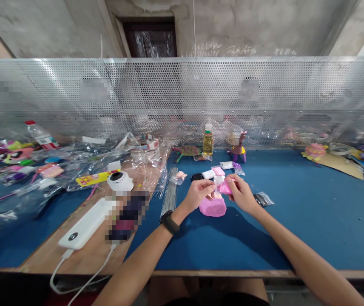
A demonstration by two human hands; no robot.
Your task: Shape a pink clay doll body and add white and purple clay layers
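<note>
Over the blue mat [312, 225], a small clear packet of bright pink clay [223, 186] is held up between my two hands. My left hand [201, 190], with a dark band on its wrist, pinches the packet's left side. On the other side, the fingers of my right hand [242, 195] are closed on the pink part. Just below them sits a larger lilac-pink lump [213, 207], its top partly hidden. Behind my hands lie white packets [208, 174], a light pink packet [218, 171] and a black one [196, 177]. Another black packet [263, 199] rests right of my right hand.
Thin wires [170, 193] lie to the left, beside a white power bank [86, 223] and a phone [127, 216]. A bottle of yellow liquid [208, 140] and two clay animal figures, one a purple-legged figure [237, 149], stand by the perforated metal screen [156, 85]. Plastic bags clutter the far left.
</note>
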